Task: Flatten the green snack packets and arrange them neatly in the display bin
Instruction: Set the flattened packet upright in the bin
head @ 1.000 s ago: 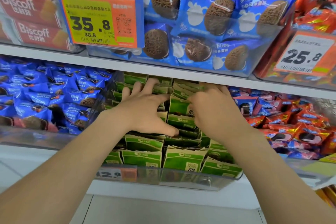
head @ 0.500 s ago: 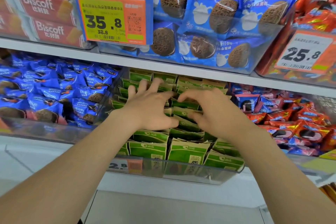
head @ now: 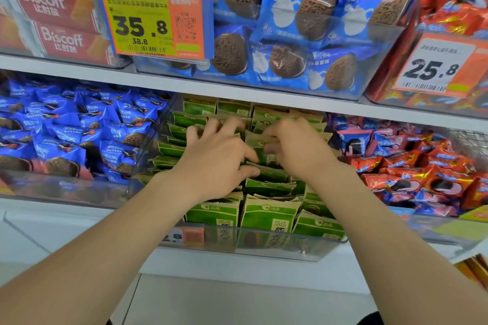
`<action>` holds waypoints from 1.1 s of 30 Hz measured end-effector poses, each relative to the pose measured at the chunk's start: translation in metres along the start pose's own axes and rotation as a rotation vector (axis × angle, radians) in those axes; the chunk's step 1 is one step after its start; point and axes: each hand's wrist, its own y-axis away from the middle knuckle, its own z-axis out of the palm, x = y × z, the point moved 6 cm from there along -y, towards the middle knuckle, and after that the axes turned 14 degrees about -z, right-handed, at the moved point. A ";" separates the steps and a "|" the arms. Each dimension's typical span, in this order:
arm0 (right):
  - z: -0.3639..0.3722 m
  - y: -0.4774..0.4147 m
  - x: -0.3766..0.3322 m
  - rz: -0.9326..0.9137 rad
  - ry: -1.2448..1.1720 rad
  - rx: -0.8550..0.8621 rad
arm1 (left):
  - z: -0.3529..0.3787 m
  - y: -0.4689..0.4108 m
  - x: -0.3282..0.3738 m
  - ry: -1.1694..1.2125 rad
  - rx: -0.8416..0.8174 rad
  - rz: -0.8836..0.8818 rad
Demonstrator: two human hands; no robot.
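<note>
Pinching green snack packets (head: 267,212) in the display bin (head: 280,244), left hand (head: 217,158) and right hand (head: 301,151) each curl half-closed.

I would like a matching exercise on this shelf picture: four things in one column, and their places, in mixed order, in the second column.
Things
1. green snack packets
2. Biscoff boxes
3. 25.8 price tag
4. small blue packets

Places
a. upper shelf, far left
b. lower shelf, left of the clear bin
c. in the clear bin, under the left hand and right hand
d. upper shelf, right

Pairs: 1-c, 2-a, 3-d, 4-b
</note>
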 end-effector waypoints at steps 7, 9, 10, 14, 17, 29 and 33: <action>-0.012 -0.006 0.000 0.078 -0.023 0.033 | -0.006 -0.005 0.002 0.068 0.135 -0.119; -0.017 -0.002 0.001 0.050 -0.053 0.004 | -0.010 -0.006 -0.002 0.142 0.197 -0.149; -0.015 -0.001 0.000 0.023 -0.046 -0.046 | -0.010 -0.007 -0.004 0.156 0.206 -0.158; 0.007 0.004 -0.015 -0.051 -0.016 -0.266 | -0.012 -0.010 -0.004 0.159 0.166 -0.177; 0.007 0.012 -0.016 -0.053 -0.115 -0.231 | -0.017 -0.008 -0.008 0.273 0.165 -0.164; -0.011 0.014 0.002 0.120 -0.104 0.119 | -0.001 0.001 -0.004 0.218 -0.137 -0.059; -0.009 0.008 -0.004 0.075 -0.011 0.022 | 0.002 0.005 -0.005 0.209 -0.129 -0.028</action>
